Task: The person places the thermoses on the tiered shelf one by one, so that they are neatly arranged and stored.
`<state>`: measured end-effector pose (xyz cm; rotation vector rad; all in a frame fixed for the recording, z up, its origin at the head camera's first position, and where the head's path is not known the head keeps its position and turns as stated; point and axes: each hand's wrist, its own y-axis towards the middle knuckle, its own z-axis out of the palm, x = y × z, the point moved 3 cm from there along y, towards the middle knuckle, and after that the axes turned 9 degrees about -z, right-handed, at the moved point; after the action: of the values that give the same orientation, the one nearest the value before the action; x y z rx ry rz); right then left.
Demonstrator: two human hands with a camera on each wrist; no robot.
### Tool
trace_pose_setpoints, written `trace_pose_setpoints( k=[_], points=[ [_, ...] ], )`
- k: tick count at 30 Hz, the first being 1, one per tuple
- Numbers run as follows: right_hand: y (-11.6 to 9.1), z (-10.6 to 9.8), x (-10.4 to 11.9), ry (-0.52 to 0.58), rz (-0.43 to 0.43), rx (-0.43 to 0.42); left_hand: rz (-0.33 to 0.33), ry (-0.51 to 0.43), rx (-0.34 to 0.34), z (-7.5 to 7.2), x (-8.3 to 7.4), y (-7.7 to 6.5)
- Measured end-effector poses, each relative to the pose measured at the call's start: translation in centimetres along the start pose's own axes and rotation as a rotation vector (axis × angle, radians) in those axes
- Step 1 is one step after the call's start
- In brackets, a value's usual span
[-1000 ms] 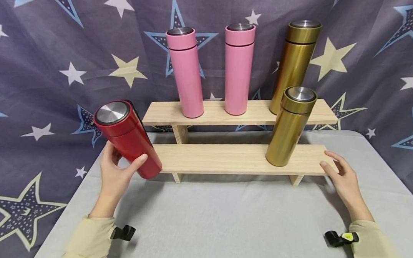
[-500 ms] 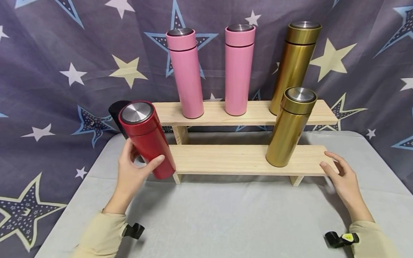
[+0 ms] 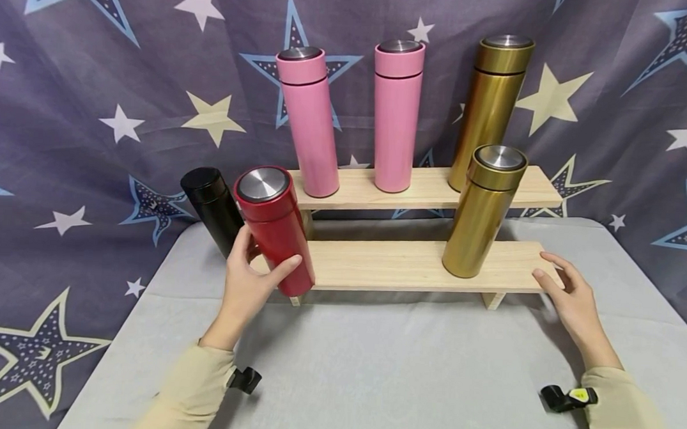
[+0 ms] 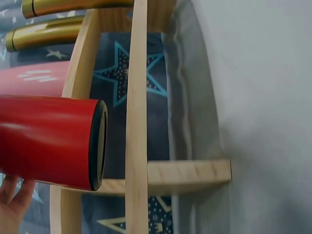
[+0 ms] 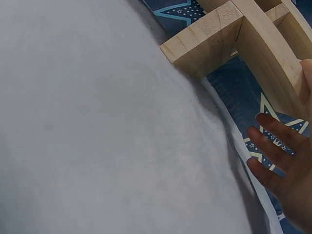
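My left hand (image 3: 248, 287) grips a red thermos (image 3: 279, 237) with a steel-topped lid, thumb across its near side. The thermos leans to the left over the left end of the lower wooden shelf (image 3: 376, 264). In the left wrist view, a gap shows between its black-rimmed base (image 4: 100, 146) and the lower board. Behind the hand stands a black thermos (image 3: 211, 205), partly covered by the red one. My right hand (image 3: 572, 301) rests at the shelf's right end; in the right wrist view its fingers (image 5: 275, 151) are straight and spread.
A short gold thermos (image 3: 484, 214) stands on the lower shelf's right part. Along the upper shelf (image 3: 353, 186) stand two pink thermoses (image 3: 310, 123) and a tall gold thermos (image 3: 492, 112). A grey cloth (image 3: 406, 371) covers the table, with a starry curtain (image 3: 155, 53) behind.
My left hand has carried the red thermos rightward from beyond the shelf's left end to over it. The black thermos behind it has come into view. My right hand has stayed put.
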<state>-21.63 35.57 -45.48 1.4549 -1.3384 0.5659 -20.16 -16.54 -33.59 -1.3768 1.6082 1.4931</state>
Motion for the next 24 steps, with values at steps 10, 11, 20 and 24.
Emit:
trace_pose_setpoints(
  k=[10,11,20,24],
  points=[
    [-0.1,0.0,0.0,-0.004,0.004,0.002,0.021,-0.047,0.024,2.6,0.0,0.2],
    [-0.1,0.0,0.0,-0.003,0.003,0.003,0.023,-0.052,0.027,2.9,0.0,0.3],
    [0.0,0.0,-0.2,0.002,0.012,0.008,0.049,-0.094,0.036,5.2,-0.5,0.4],
    [0.0,-0.1,-0.2,-0.007,0.012,0.007,0.05,-0.115,0.044,6.2,-0.8,0.4]
  ],
)
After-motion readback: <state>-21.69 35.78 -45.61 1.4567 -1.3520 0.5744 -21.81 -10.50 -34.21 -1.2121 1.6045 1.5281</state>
